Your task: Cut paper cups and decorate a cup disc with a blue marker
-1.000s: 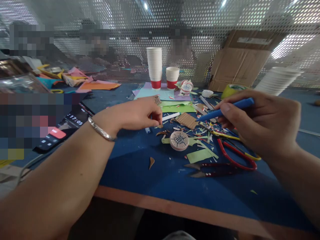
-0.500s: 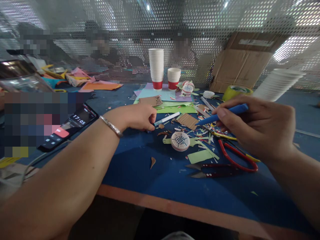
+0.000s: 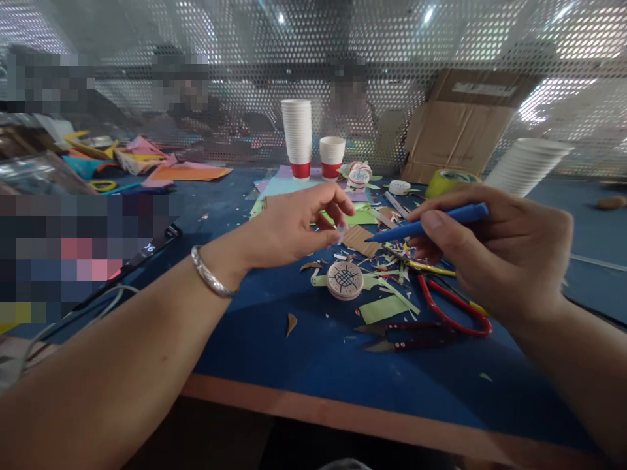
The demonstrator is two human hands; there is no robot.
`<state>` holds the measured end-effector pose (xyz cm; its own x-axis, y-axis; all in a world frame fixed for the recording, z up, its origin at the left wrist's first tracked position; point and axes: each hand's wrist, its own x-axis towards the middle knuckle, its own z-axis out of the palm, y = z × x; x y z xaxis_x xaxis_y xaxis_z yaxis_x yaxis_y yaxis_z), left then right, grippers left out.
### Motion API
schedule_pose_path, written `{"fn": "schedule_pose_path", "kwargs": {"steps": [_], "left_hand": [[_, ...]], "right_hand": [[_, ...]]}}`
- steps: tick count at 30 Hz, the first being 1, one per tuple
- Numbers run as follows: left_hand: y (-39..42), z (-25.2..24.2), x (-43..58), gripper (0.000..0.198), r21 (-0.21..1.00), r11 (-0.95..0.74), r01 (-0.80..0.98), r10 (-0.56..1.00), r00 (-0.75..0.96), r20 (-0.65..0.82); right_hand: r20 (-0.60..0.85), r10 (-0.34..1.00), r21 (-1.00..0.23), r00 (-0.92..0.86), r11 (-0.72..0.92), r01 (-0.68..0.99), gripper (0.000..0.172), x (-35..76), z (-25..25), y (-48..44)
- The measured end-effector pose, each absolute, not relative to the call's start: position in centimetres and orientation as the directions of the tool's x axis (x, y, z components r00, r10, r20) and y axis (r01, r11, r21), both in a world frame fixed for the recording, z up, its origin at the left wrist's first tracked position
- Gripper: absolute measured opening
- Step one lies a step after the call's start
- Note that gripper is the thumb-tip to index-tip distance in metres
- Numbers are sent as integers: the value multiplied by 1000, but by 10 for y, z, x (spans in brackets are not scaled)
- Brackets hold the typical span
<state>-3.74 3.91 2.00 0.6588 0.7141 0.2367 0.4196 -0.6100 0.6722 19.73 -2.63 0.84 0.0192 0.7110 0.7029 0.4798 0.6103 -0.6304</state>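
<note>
In my right hand [image 3: 494, 254] is a blue marker pen [image 3: 426, 223], gripped like a writing tool, its tip pointing left over a piece of corrugated cardboard [image 3: 361, 240]. My left hand [image 3: 304, 222], a silver bangle on its wrist, hovers left of that tip with fingers curled. A small whitish piece shows at its thumb tip, too little of it to name. Below both hands lies a round white disc [image 3: 345, 279] with a dark line-and-dot pattern and green paper parts sticking out at its sides, like a small turtle.
Red-handled snips [image 3: 401, 336], yellow-handled scissors [image 3: 431, 267] and green paper scraps [image 3: 389, 308] lie near the disc. Behind stand paper cup stacks [image 3: 297, 134], yellow tape [image 3: 453, 183] and a cardboard box [image 3: 465, 130]. A phone [image 3: 164, 243] lies at left.
My left hand has lifted and moved right, with its fingers loosening from a tighter curl. The white pen near it no longer shows lying on the table. The blue marker stays in my right hand.
</note>
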Motion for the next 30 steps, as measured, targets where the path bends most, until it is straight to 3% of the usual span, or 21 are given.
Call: {"fn": "schedule_pose_path", "kwargs": {"steps": [3, 9, 14, 21, 26, 30], "left_hand": [[33, 15, -30, 38, 688, -623, 372, 689, 678, 257], [31, 13, -27, 45, 603, -699, 384, 649, 696, 309], [30, 11, -26, 45, 589, -718, 372, 633, 700, 330], [27, 13, -26, 45, 656, -700, 281, 621, 693, 366], [31, 11, -25, 21, 848, -489, 206, 722, 641, 261], [31, 13, -25, 20, 872, -421, 249, 784, 583, 212]], "right_hand": [[704, 709, -646, 32, 621, 445, 7, 196, 9, -28], [710, 704, -638, 19, 631, 442, 6, 196, 9, -29], [675, 732, -605, -91, 620, 499, 4, 201, 8, -28], [636, 761, -655, -127, 620, 433, 7, 204, 5, -24], [590, 802, -730, -97, 581, 360, 10, 209, 4, -17], [512, 850, -813, -126, 526, 250, 18, 212, 2, -11]]}}
